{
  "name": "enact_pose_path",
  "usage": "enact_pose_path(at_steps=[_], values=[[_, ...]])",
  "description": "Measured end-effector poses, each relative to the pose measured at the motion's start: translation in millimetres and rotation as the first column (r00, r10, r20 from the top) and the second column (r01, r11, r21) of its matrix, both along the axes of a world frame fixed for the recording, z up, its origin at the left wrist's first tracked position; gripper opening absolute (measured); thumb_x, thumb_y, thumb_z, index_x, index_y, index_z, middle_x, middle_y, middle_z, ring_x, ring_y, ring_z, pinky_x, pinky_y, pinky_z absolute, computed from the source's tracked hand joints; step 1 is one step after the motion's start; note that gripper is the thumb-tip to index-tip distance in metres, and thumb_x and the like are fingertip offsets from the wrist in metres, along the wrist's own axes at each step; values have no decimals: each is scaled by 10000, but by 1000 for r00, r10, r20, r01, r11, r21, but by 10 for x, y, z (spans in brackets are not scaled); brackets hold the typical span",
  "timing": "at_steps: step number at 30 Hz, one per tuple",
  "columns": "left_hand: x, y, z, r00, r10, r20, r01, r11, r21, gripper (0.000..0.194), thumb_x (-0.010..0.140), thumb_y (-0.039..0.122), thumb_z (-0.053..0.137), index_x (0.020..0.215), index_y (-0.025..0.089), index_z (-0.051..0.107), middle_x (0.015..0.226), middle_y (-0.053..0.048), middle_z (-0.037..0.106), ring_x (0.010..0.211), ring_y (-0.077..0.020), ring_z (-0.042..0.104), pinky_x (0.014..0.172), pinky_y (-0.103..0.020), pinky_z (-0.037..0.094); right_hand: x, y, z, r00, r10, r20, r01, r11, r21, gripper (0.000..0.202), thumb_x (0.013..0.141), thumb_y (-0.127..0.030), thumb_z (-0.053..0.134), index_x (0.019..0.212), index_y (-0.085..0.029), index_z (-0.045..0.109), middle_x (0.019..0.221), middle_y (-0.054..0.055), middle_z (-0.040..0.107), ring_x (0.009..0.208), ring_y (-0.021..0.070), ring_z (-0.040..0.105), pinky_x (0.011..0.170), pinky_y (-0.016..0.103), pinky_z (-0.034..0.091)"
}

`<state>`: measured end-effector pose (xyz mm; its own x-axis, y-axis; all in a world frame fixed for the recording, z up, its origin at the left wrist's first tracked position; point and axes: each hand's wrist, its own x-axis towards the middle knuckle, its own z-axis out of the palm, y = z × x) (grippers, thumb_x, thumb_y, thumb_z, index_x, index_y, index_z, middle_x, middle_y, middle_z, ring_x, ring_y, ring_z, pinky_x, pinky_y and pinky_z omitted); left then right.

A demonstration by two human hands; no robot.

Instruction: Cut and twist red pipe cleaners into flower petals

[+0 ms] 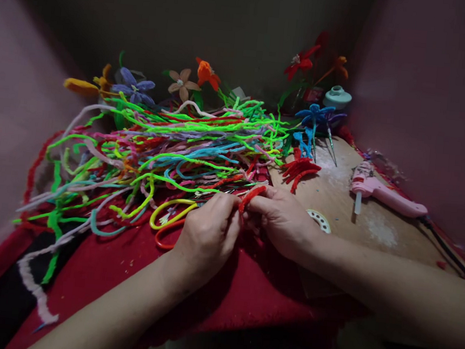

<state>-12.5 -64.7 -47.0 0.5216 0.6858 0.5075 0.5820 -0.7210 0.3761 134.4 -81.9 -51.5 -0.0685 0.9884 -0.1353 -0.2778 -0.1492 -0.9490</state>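
A short red fuzzy stem is pinched between my two hands, which meet over the front middle of the table. My left hand has its fingers closed on the lower end of it. From the other side my right hand grips it between thumb and fingers. Scissors with yellow and red handles lie just left of my left hand. Behind both hands spreads a large heap of coloured fuzzy stems. Several red pieces rest on the board beyond my right hand.
A pink glue gun lies on the brown board at right, its cable trailing to the edge. Fuzzy flowers, including a purple one and a blue one, stand behind. Red cloth covers the table; walls rise on both sides.
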Motion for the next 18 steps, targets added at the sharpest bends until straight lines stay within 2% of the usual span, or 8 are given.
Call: enact_pose_path(at_steps=[2,3,5,7,10,13,16,18], values=[[18,-12,23,995,36,98,-15,978,-208,77,820,192,494,811,191,571,654,-1,608,547,-112,547,565,-220,410,8,-12,32,995,1,104,-4,999,36,57,679,-162,506,629,-163,533,508,-41,484,422,70,397,420,210,296],[28,-18,40,985,62,160,-3,939,-344,62,813,205,507,810,194,568,614,11,601,515,-109,542,538,-215,411,11,-20,48,988,-9,156,-1,998,63,58,678,-150,496,642,-164,540,500,-47,475,425,70,391,426,209,298],[48,-30,83,953,137,272,53,805,-591,47,802,234,527,811,201,559,528,38,570,439,-102,516,466,-203,398,16,-36,69,966,-44,254,11,992,128,79,673,-126,482,665,-168,548,494,-54,470,441,71,394,448,210,311],[68,-42,132,919,215,329,107,670,-735,54,791,258,541,804,205,545,464,56,542,368,-94,470,391,-189,366,18,-49,76,935,-91,342,26,982,189,92,675,-114,480,686,-172,549,507,-55,480,466,76,415,476,213,330],[89,-49,194,895,272,353,151,561,-814,56,772,246,554,783,197,532,428,61,539,314,-80,427,335,-171,332,18,-58,69,904,-126,408,24,969,245,99,685,-107,480,709,-177,546,532,-53,493,490,80,436,495,216,345],[85,-31,221,865,302,402,223,486,-845,84,758,250,581,771,179,540,421,53,548,297,-74,426,326,-166,334,19,-49,68,940,-86,331,-1,967,254,105,693,-100,473,709,-178,541,553,-52,510,482,73,443,489,212,350],[63,9,218,827,319,463,311,427,-849,132,760,280,608,759,157,558,435,38,559,307,-69,435,333,-168,349,23,-34,81,976,-29,214,-14,980,198,78,704,-121,488,718,-166,550,584,-38,537,474,71,448,466,209,345],[48,32,213,813,319,488,346,409,-844,147,764,287,615,755,149,565,445,32,564,319,-67,444,344,-169,359,27,-27,89,983,-10,184,-17,989,146,57,714,-142,500,696,-159,552,564,-33,527,458,73,440,445,212,333]])
